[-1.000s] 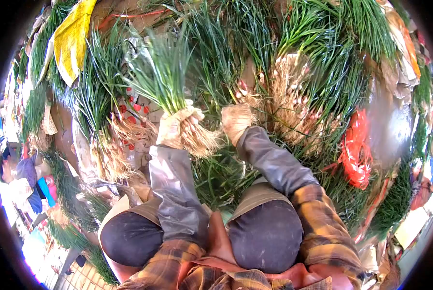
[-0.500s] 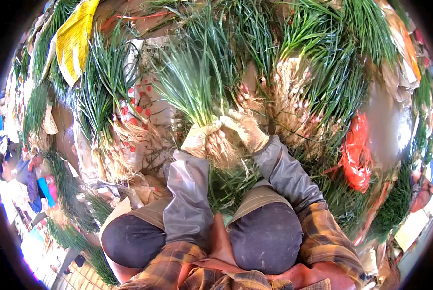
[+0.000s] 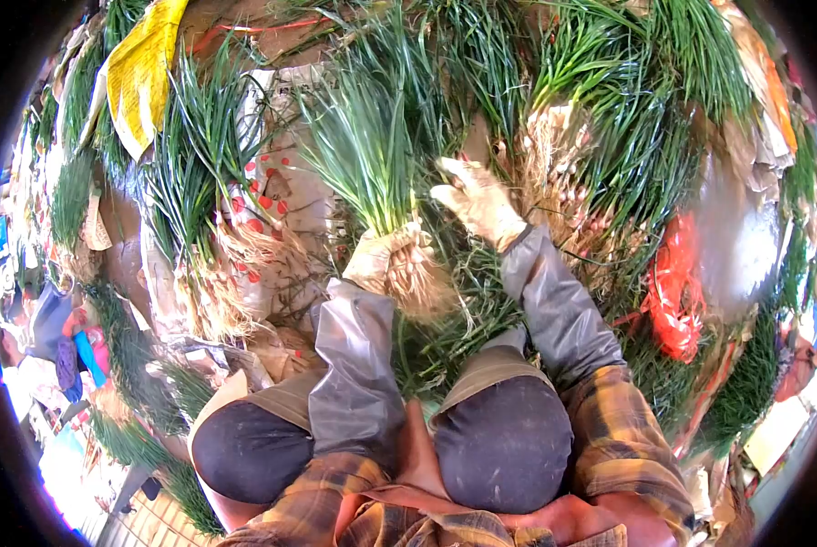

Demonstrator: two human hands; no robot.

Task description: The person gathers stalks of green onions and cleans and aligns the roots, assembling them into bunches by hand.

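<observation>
Widest around me is the heap of greens [image 3: 627, 128] ahead and to my right, its leaves overlapping, its far edge cut off by the top of my view. Next comes the bunch [image 3: 372, 159] in my left hand [image 3: 369, 259], in front of my knees, over loose leaves [image 3: 454, 342]. Its long axis runs away from me and leans left: leaf tips far, roots near. The leaves are long, narrow and deep green, fanning out from paler stems. I have my left fingers clamped around it low down, near the bulbs; exactly where each one lies is hard to make out, pale against pale. My right hand [image 3: 477, 199] is just beside it, thumb and fingers apart, holding nothing. Smallest are the pale bulbs [image 3: 415, 258] and the tan roots [image 3: 426, 296] trailing below, blurred. The farthest leaf tips merge with the greens behind them.
</observation>
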